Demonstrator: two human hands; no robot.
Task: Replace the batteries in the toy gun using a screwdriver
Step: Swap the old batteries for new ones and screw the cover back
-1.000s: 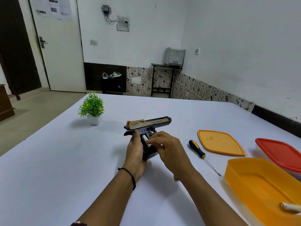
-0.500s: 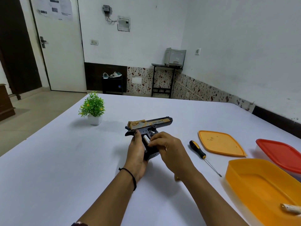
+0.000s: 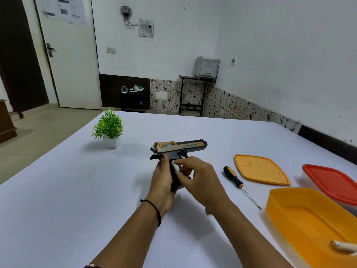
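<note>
A black and gold toy gun point(image 3: 181, 147) is held upright over the white table, barrel pointing right. My left hand point(image 3: 161, 178) grips its handle from the left. My right hand point(image 3: 201, 178) is at the handle's open side, fingertips pinching a white battery point(image 3: 174, 166) that sits in the grip. The black and yellow screwdriver point(image 3: 234, 177) lies on the table just right of my hands, tip toward me. Another white battery point(image 3: 344, 246) lies in the orange container.
An open orange container point(image 3: 301, 215) stands at the near right, its orange lid point(image 3: 260, 169) flat beyond it. A box with a red lid point(image 3: 332, 180) sits at the far right edge. A small potted plant point(image 3: 110, 130) stands at the back left of the table point(image 3: 67, 200).
My right hand's fingers have shifted along the handle and now pinch the battery in the grip. The gun and my left hand have barely moved.
</note>
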